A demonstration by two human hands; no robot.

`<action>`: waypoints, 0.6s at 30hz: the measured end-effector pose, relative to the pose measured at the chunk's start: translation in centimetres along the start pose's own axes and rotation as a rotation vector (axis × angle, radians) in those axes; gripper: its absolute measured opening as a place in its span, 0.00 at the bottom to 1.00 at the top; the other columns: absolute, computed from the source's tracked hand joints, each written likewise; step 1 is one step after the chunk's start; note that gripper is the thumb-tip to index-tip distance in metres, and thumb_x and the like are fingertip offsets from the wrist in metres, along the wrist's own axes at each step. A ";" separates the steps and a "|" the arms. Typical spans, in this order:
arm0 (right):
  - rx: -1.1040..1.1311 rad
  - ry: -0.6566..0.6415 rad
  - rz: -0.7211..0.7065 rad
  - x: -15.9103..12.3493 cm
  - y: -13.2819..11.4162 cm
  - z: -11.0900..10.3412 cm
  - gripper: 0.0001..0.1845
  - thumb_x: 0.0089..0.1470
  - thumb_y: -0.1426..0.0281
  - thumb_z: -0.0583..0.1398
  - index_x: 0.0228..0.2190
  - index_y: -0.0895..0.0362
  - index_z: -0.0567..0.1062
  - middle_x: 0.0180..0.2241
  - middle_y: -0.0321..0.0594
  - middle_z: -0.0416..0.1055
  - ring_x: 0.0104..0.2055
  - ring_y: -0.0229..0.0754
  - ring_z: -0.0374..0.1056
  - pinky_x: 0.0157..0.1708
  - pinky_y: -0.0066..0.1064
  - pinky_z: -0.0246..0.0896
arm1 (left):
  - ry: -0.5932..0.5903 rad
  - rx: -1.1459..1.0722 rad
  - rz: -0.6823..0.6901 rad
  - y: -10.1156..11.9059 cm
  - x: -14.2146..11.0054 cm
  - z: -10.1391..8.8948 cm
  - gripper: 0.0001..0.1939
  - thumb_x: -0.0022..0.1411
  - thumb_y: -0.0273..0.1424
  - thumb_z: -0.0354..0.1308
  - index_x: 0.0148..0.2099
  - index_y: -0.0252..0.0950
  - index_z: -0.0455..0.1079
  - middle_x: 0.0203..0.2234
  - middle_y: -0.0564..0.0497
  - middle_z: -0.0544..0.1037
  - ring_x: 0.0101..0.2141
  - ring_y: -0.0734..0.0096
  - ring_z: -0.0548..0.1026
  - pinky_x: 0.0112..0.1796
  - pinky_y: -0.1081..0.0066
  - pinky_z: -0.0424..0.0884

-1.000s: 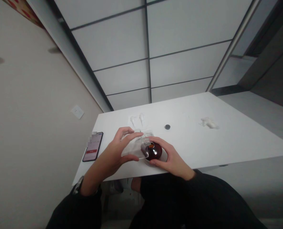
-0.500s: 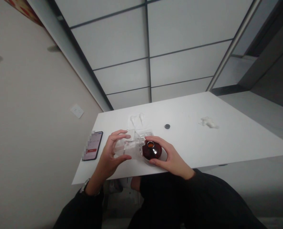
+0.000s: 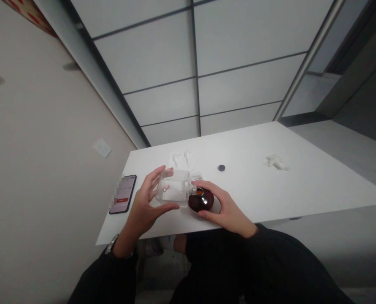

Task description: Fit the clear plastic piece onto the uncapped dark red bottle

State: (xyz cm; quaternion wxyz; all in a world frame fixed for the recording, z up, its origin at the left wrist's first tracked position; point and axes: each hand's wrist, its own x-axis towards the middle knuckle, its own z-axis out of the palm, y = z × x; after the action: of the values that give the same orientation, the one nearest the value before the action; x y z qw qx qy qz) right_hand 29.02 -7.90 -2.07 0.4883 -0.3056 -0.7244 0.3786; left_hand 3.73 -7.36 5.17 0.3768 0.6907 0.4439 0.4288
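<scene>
My left hand (image 3: 150, 194) is wrapped round a clear bottle (image 3: 175, 185), which is tipped on its side with its neck pointing right. That neck reaches the mouth of a brown bottle (image 3: 203, 202); I cannot tell whether the two touch. Thumb and fingers of my right hand (image 3: 224, 204) grip the brown bottle, which stands upright on the white table near its front edge. Its round mouth is uncapped. Whether liquid runs between the bottles does not show clearly.
A phone (image 3: 123, 194) lies at the table's left. Behind the bottles are two white pump heads (image 3: 181, 158). A dark round cap (image 3: 221, 168) lies right of them, and a crumpled white tissue or plastic (image 3: 275, 162) farther right. The white table (image 3: 301, 185) ends near my lap.
The clear bottle has been tilted further over, its neck shifting right onto the brown bottle's mouth. My right hand and the brown bottle have hardly moved.
</scene>
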 end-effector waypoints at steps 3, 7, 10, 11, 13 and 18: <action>-0.002 0.001 -0.005 0.0 0.0 0.0 0.33 0.59 0.58 0.71 0.62 0.48 0.70 0.63 0.48 0.72 0.66 0.55 0.69 0.67 0.53 0.63 | -0.045 0.097 0.041 0.7 0.3 -0.4 0.48 0.55 0.43 0.77 0.72 0.43 0.61 0.67 0.36 0.70 0.67 0.45 0.69 0.59 0.47 0.77; -0.011 0.009 -0.004 -0.1 0.1 0.0 0.34 0.58 0.58 0.71 0.62 0.49 0.70 0.63 0.48 0.72 0.66 0.54 0.69 0.67 0.52 0.63 | -0.089 0.272 0.172 1.7 0.8 -0.9 0.48 0.59 0.45 0.73 0.76 0.47 0.57 0.68 0.40 0.70 0.66 0.48 0.71 0.56 0.51 0.80; -0.012 0.008 0.006 -0.1 0.2 0.0 0.34 0.58 0.58 0.71 0.62 0.49 0.71 0.63 0.49 0.72 0.66 0.55 0.69 0.68 0.53 0.62 | -0.130 0.444 0.286 2.6 1.2 -1.3 0.49 0.61 0.46 0.71 0.77 0.49 0.53 0.66 0.41 0.73 0.65 0.50 0.73 0.58 0.53 0.79; -0.010 0.007 0.009 -0.1 0.2 0.0 0.34 0.58 0.58 0.71 0.62 0.49 0.71 0.63 0.49 0.72 0.66 0.56 0.69 0.68 0.54 0.62 | -0.140 0.493 0.322 2.9 1.4 -1.4 0.50 0.61 0.46 0.71 0.78 0.49 0.52 0.66 0.41 0.73 0.64 0.51 0.74 0.59 0.53 0.78; -0.004 0.004 0.013 -0.1 0.2 0.1 0.34 0.58 0.58 0.71 0.62 0.49 0.71 0.63 0.50 0.72 0.66 0.57 0.68 0.68 0.55 0.62 | -0.154 0.560 0.384 3.4 1.7 -1.5 0.50 0.62 0.46 0.71 0.78 0.49 0.50 0.66 0.41 0.73 0.64 0.51 0.74 0.62 0.52 0.75; -0.011 0.000 0.027 -0.1 0.1 0.0 0.35 0.58 0.58 0.71 0.63 0.50 0.70 0.63 0.51 0.72 0.66 0.57 0.68 0.67 0.56 0.62 | -0.218 0.623 0.443 4.2 2.2 -1.4 0.50 0.64 0.47 0.67 0.79 0.52 0.46 0.68 0.41 0.71 0.65 0.51 0.72 0.63 0.49 0.73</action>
State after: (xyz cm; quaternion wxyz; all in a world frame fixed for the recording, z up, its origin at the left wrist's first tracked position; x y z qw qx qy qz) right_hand 29.00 -7.90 -2.21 0.4815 -0.3179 -0.7224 0.3812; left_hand 4.21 -6.50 10.00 0.0926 0.8924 0.3505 0.2686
